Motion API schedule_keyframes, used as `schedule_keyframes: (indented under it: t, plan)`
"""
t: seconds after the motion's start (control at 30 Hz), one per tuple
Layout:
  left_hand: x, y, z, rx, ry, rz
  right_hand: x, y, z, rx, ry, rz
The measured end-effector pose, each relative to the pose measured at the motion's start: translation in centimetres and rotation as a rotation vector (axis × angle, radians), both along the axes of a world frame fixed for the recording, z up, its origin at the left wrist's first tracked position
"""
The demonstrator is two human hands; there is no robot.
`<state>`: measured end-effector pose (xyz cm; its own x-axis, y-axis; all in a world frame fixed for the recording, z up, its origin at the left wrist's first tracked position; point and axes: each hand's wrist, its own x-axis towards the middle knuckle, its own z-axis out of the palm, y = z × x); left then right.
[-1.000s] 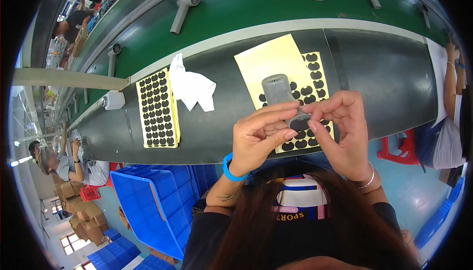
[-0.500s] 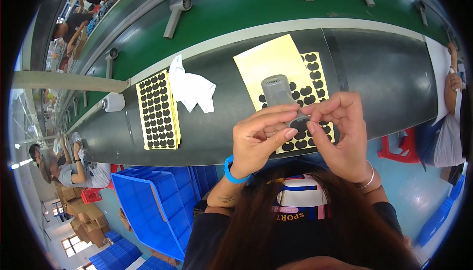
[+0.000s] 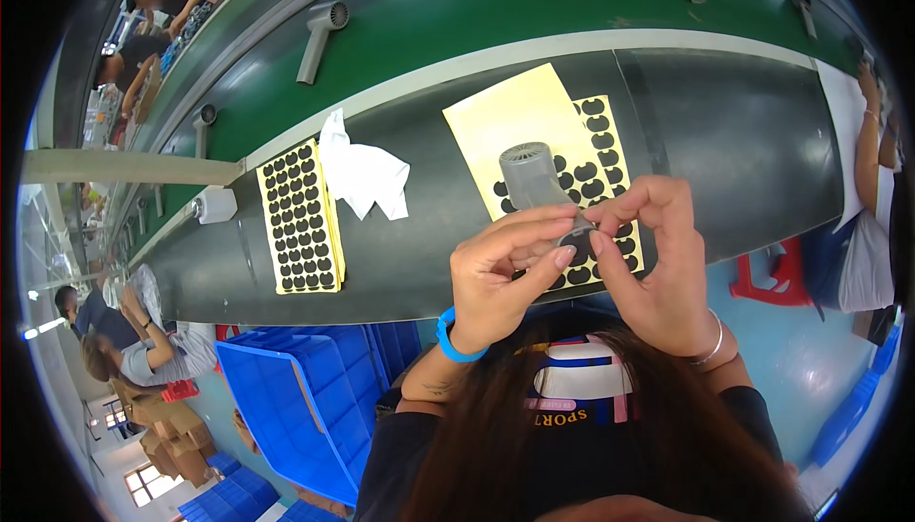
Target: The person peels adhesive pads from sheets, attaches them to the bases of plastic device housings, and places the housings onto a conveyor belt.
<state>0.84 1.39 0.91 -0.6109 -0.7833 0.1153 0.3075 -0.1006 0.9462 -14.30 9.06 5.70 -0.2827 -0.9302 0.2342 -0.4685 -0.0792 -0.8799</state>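
Observation:
My left hand (image 3: 505, 269) is wrapped around the handle of a grey handheld device (image 3: 530, 177), shaped like a small fan or dryer. Its round slotted head points away from me, over the yellow sheets. The handle's near end faces me and shows a dark face (image 3: 576, 242); whether this is a black sticker is too small to tell. My right hand (image 3: 658, 269) pinches the edge of that end between thumb and forefinger, its other fingers curled above. Beneath the device lies a yellow sheet of black stickers (image 3: 598, 145), partly covered by a plain yellow sheet (image 3: 519, 102).
Left on the dark table (image 3: 743, 141) lie another stack of sticker sheets (image 3: 302, 222) and a crumpled white cloth (image 3: 367, 177). Beyond, a green conveyor (image 3: 429, 26) carries similar grey devices (image 3: 324, 40). A blue crate (image 3: 305, 398) stands lower left, a red stool (image 3: 777, 279) at right. Other people work nearby.
The devices on the conveyor have shifted left. My hands keep nearly the same hold, with the right fingertips slightly moved at the handle's end. A person at far left has changed posture.

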Motion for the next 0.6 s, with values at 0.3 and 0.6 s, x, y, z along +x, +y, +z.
schedule_keyframes:
  t: [0.3, 0.6]
  plan:
    - [0.0, 0.1, -0.1, -0.012, -0.002, 0.002, -0.1, 0.0, 0.1, -0.014, 0.169, -0.018]
    - [0.5, 0.0, -0.2, -0.007, -0.002, 0.026, 0.0, -0.1, 1.5, -0.005, 0.409, -0.057]
